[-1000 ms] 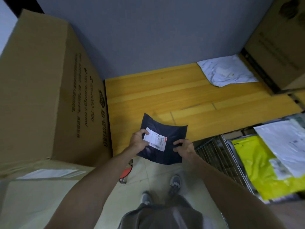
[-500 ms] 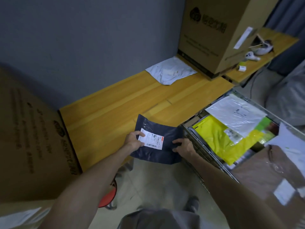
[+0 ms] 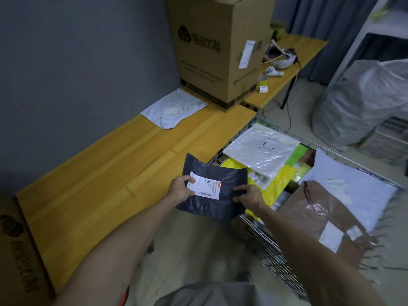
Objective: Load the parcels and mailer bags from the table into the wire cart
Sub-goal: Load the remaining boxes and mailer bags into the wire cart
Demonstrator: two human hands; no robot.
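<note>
Thumbs clamping both side edges: left hand [image 3: 180, 188] on shipping label [image 3: 204, 187], right hand [image 3: 249, 196] at right edge. Dark mailer bag [image 3: 212, 208] off table [image 3: 99, 184] edge, long axis away from body, wire cart [image 3: 265, 246] just rightward; right hand nearer. White mailer bag [image 3: 174, 109] lying on table.

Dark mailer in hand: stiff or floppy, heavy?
Likely floppy: the dark mailer bows between the left hand and right hand. Probably light: edge pinches alone carry it. Its shiny film may slip.
</note>
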